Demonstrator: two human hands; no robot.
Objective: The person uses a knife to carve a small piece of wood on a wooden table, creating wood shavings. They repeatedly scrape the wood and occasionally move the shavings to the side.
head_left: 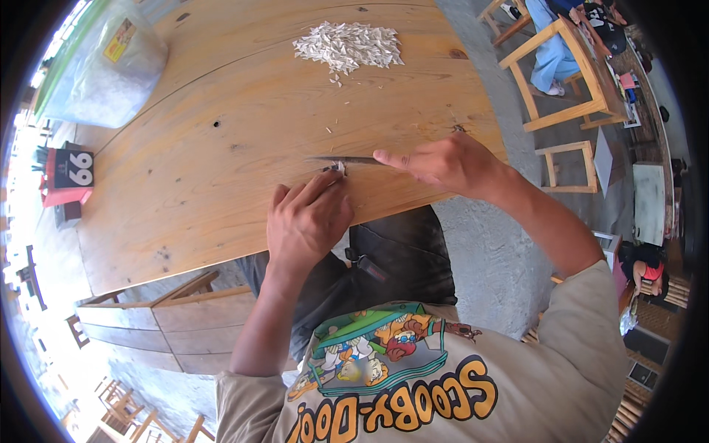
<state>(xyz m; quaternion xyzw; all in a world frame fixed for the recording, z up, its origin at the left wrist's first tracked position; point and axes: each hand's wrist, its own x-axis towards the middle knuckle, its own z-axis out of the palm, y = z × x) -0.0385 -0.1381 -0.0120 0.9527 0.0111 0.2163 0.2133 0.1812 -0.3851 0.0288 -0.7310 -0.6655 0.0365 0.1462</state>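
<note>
My right hand [443,166] is closed round a knife [350,159], index finger stretched along it, with the blade pointing left over the wooden table near its front edge. My left hand [306,221] has its fingers curled and pressed on a small pale piece [340,168] against the tabletop, directly below the blade. Whether the blade touches that piece I cannot tell. A heap of small white slivers [347,46] lies at the back of the table, with a few loose bits nearer me.
A clear bag [111,70] sits at the back left, above a black and red holder [66,177] on the wooden table [185,148]. Wooden chairs and stools [565,166] stand to the right, where two other people [550,52] [641,269] are partly visible.
</note>
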